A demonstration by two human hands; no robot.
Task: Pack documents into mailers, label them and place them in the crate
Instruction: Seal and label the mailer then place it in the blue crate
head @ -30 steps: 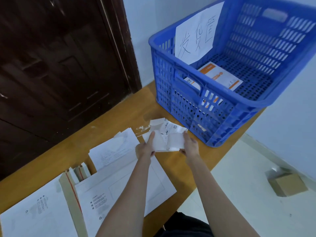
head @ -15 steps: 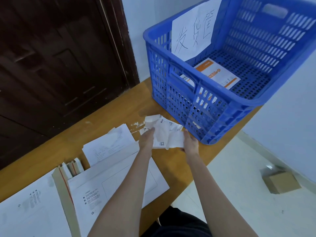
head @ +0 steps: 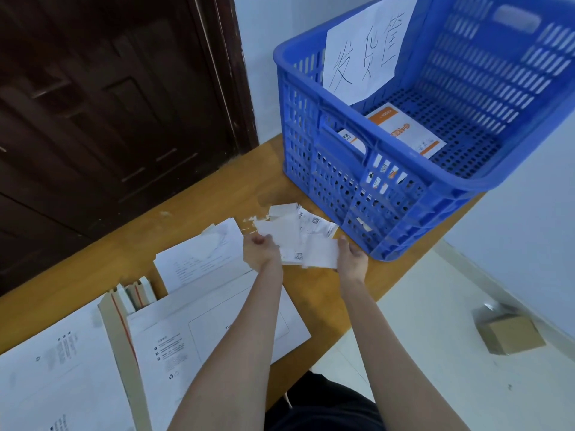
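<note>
My left hand (head: 259, 251) and my right hand (head: 351, 259) both grip a bundle of white shipping labels (head: 303, 239), held just above the wooden table (head: 193, 200) in front of the blue crate (head: 401, 194). Printed codes show on the labels. An orange-and-white mailer (head: 404, 132) lies flat inside the crate. A white cardboard mailer (head: 193, 334) with its brown flap open lies on the table under my left forearm. A white document sheet (head: 199, 259) lies beyond it.
A handwritten paper sign (head: 364, 51) hangs on the crate's far wall. Another white mailer (head: 56, 374) lies at the lower left. Small books (head: 137, 293) sit beside the open flap. A dark wooden door (head: 109, 104) stands behind the table. A cardboard box (head: 510, 334) rests on the floor.
Both hands stay on the label bundle, with the paper shifting slightly between them. The view has drifted a little; the rest stays put.
</note>
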